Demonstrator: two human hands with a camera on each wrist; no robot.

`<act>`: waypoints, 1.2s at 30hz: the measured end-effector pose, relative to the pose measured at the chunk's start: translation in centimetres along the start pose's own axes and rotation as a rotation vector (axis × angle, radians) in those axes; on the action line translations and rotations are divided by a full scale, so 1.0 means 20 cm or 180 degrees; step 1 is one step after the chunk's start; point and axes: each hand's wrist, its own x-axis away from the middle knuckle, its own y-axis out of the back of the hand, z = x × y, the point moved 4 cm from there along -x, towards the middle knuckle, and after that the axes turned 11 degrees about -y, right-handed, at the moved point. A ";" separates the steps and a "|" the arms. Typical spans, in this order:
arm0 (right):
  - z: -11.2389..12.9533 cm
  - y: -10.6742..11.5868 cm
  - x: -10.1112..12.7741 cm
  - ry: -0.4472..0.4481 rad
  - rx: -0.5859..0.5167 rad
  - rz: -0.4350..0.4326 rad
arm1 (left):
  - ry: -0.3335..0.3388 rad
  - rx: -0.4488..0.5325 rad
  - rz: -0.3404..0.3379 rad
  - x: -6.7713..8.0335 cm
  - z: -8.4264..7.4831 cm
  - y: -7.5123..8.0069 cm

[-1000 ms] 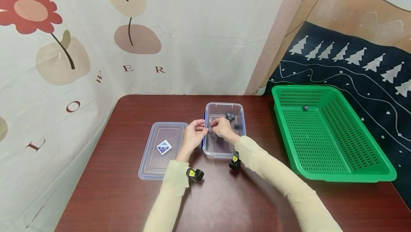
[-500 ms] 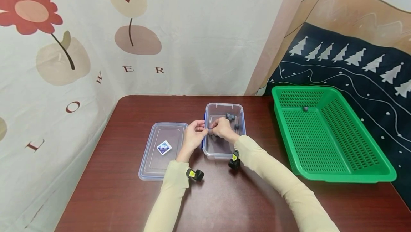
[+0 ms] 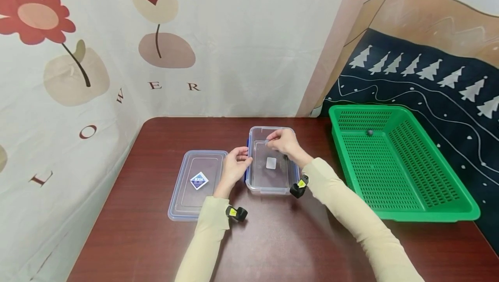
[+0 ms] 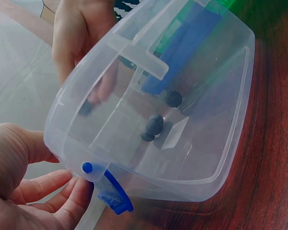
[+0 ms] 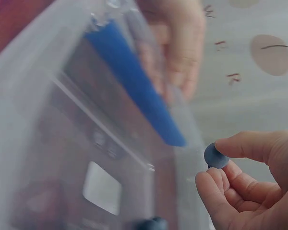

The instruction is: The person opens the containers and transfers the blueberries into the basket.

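The right hand point(image 5: 249, 177) is pinching one small dark blue ball point(image 5: 215, 156) over the clear plastic box point(image 3: 273, 160). The left hand point(image 3: 235, 165), at its nine o'clock, is gripping the wall. One grey ball point(image 3: 370, 133) is lying in the green basket point(image 3: 429, 204); several are remaining.

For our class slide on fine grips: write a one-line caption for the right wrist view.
Right hand pinches a small dark blue ball beside the clear plastic box.
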 end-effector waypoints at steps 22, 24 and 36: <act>-0.17 0.76 0.15 -0.0038 -0.0452 -0.0318 | 0.0019 -0.0022 0.0040 -0.01 0.00 -0.01; -0.21 0.83 0.16 -0.0018 -0.0587 -0.0361 | 0.0032 -0.0021 0.0045 -0.01 0.00 -0.01; -0.49 1.13 0.20 -0.0248 -0.1390 -0.0438 | -0.0006 -0.0038 0.0044 -0.01 0.00 0.00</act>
